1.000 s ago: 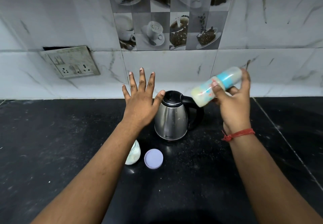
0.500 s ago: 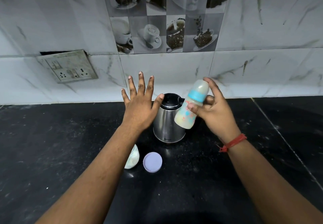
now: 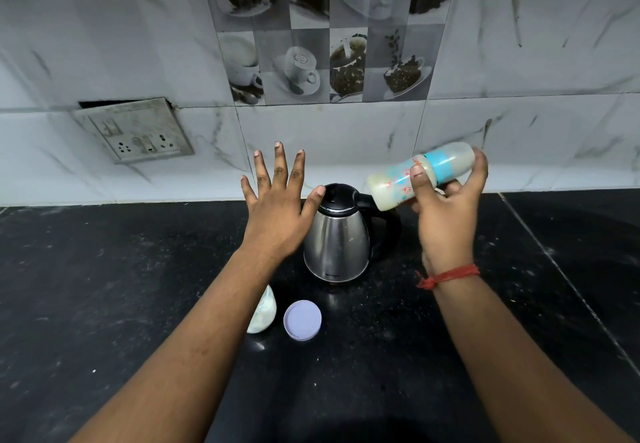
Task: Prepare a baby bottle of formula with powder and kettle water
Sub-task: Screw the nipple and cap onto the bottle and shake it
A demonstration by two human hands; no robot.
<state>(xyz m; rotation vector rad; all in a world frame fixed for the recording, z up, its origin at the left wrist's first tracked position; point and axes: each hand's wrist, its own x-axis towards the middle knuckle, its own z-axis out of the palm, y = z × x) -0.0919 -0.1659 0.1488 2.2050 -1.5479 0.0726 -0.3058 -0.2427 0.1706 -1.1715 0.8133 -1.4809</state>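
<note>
Holding the baby bottle (image 3: 420,179) up in my R hand (image 3: 446,214), tipped on its side.

L to R: my L hand (image 3: 277,207) is hanging flat w/ fingers spread wide, holding nothing, thumb by the kettle (image 3: 337,235) lid. A white jar (image 3: 263,311) & its round lid (image 3: 302,319) are sitting on the black counter (image 3: 104,287). My R fingers are wrapping the milky bottle, up & right of the kettle.

Left hand (image 3: 277,214) splayed, right hand (image 3: 446,207) gripping.
</note>
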